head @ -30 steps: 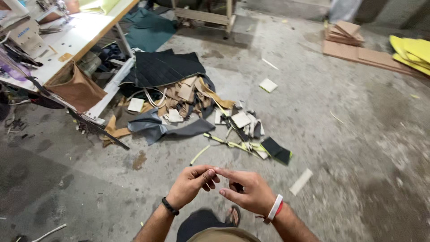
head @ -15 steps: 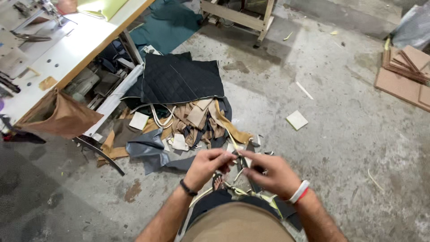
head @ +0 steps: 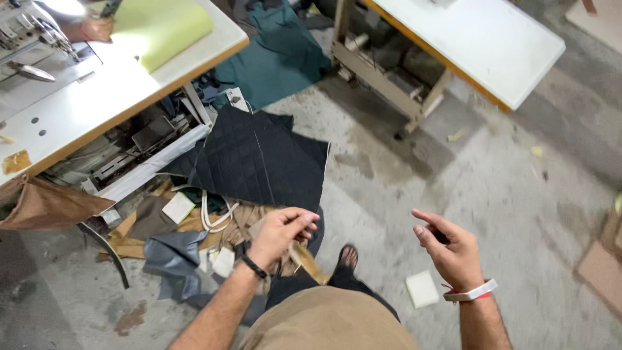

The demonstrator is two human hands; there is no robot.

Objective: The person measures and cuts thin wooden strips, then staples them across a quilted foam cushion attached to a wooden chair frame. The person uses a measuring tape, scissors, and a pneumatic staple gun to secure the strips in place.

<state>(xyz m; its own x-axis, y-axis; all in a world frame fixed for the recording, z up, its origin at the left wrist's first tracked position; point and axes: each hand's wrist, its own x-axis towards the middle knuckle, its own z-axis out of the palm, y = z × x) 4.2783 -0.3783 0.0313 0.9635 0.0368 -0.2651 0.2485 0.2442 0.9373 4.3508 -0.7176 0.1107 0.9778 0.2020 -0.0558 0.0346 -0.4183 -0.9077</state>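
Above the scrap pile [head: 194, 233] my left hand [head: 280, 234] pinches something too small to tell, my right hand [head: 453, 249] is open and empty, so I judge it could drop among the offcuts.

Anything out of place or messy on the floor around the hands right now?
Yes: a heap of fabric and leather offcuts lies strewn on the concrete beside the sewing table, under the left hand. A white square scrap lies apart.
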